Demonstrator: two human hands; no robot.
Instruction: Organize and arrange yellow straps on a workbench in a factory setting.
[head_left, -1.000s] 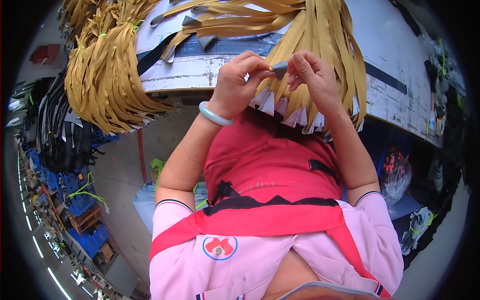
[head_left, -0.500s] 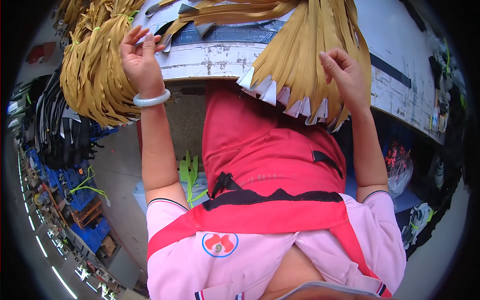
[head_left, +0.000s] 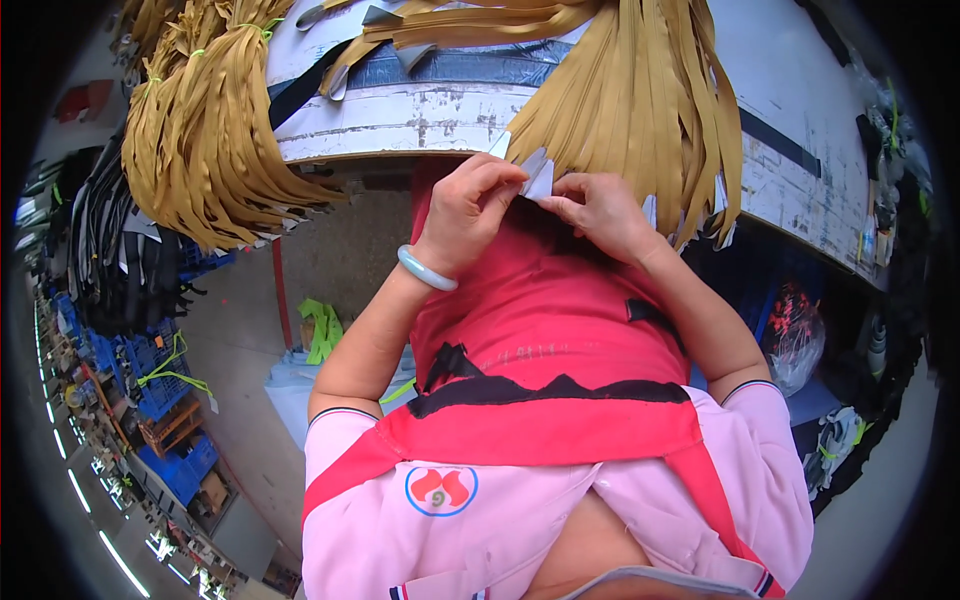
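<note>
The white tab (head_left: 541, 183) sits between both hands, equally near: the left hand's (head_left: 463, 212) fingers pinch its left side, the right hand's (head_left: 612, 215) its right. Behind the fingers, long strips (head_left: 645, 105) run lengthwise away over the worktop (head_left: 400, 135) edge. Room opens leftward — as far as a hanging bundle (head_left: 215, 145).

The scuffed white surface (head_left: 400, 128) leaves a passage between two obstacles: the tied golden-brown fabric-strip bundle (head_left: 215, 150) and the fanned golden-brown fabric strips (head_left: 630, 110).
</note>
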